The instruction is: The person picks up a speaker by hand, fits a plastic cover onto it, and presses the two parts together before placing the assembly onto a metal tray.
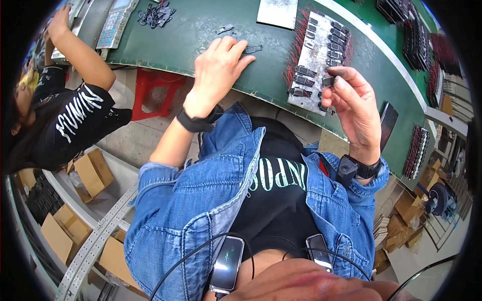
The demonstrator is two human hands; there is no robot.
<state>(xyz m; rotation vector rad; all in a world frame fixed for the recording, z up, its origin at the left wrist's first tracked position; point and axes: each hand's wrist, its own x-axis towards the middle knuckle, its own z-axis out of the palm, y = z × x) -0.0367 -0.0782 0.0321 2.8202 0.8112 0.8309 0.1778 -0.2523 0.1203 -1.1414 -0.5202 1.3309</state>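
My right hand [355, 103] pinches a small black rectangular part [328, 81] between thumb and fingertips. It is held above the near right side of a pale plate [318, 54], on which several similar black parts with thin red wires lie in rows. My left hand [220, 67] hovers low over the green table, palm down, fingers bent and thumb apart. Close by its index finger lies a loose black part [253, 49]. Another loose part [224, 28] rests just beyond its fingertips, which are partly hidden.
A heap of black parts [156, 15] lies at the far left of the table [186, 47]. Beyond the plate is a white sheet [277, 12]. Racked wired parts [416, 150] stand at the right. A co-worker's arm [83, 57] is at left, near a red stool [153, 93].
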